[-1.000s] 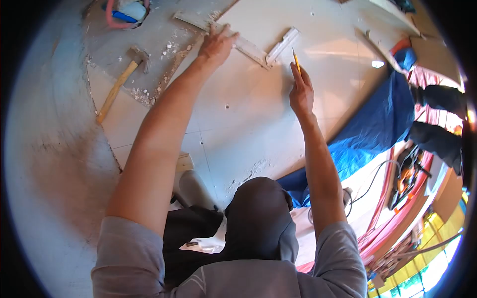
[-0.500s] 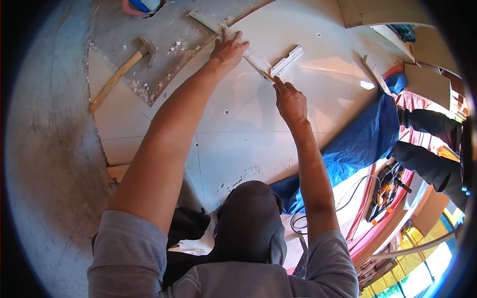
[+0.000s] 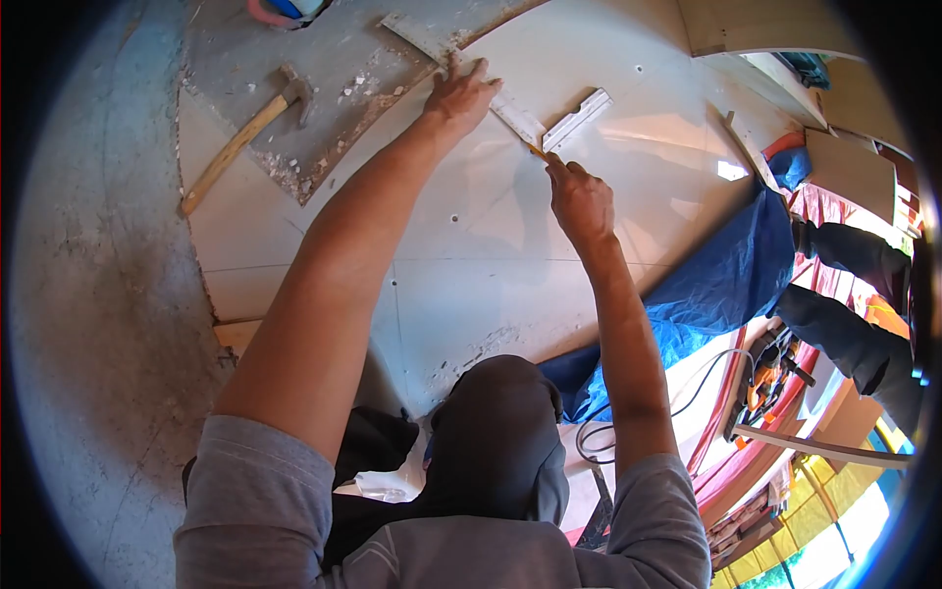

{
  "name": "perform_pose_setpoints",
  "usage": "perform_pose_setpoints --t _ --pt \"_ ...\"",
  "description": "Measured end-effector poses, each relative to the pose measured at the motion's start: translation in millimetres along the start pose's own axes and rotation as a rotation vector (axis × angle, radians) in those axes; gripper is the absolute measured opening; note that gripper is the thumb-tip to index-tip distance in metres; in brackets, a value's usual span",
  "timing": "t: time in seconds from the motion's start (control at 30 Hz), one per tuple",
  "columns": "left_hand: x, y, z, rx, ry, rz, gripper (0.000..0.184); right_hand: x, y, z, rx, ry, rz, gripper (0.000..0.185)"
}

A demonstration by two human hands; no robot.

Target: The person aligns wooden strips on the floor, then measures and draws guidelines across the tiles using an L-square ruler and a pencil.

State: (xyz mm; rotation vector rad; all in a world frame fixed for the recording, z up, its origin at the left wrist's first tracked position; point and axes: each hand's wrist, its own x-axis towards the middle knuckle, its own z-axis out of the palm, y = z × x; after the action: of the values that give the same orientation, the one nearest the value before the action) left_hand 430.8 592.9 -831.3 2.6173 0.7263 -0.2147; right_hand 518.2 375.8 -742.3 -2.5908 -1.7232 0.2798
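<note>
A metal try square (image 3: 516, 120) lies across the pale board (image 3: 461, 294), its thicker stock (image 3: 577, 120) angled up to the right. Spread over the blade, the fingers of my left hand (image 3: 463, 101) press it flat. My right hand (image 3: 583, 204) pinches a thin yellow pencil (image 3: 536, 151), whose tip is at the blade's edge near the corner of the square. Most of the pencil is hidden in my fingers. Faint lines and small dark holes mark the board.
A claw hammer (image 3: 240, 147) rests at the left by plaster crumbs (image 3: 368, 83). Blue tarp (image 3: 721, 265) covers the board's right edge. Another person's legs (image 3: 849, 304) are at the far right, near an orange-black power tool (image 3: 765, 378) and a wooden strip (image 3: 819, 447).
My right hand and the pencil have shifted slightly along the blade toward the square's corner. My left hand stays on the blade. A wooden strip at the lower right has moved up.
</note>
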Motion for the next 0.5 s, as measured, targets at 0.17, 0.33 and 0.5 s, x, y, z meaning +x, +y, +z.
perform_pose_setpoints --t 0.17,0.33,0.5 --pt "0 2 -2 0.018 -0.014 -0.026 0.044 20 -15 -2 -0.064 -0.046 -0.029 0.024" --pt "0 3 -2 0.027 -0.017 -0.034 0.045 31 -22 -12 -0.117 -0.14 0.006 0.025" --pt "1 4 4 0.007 -0.009 -0.02 0.043 44 -28 -13 -0.09 -0.152 0.005 0.026"
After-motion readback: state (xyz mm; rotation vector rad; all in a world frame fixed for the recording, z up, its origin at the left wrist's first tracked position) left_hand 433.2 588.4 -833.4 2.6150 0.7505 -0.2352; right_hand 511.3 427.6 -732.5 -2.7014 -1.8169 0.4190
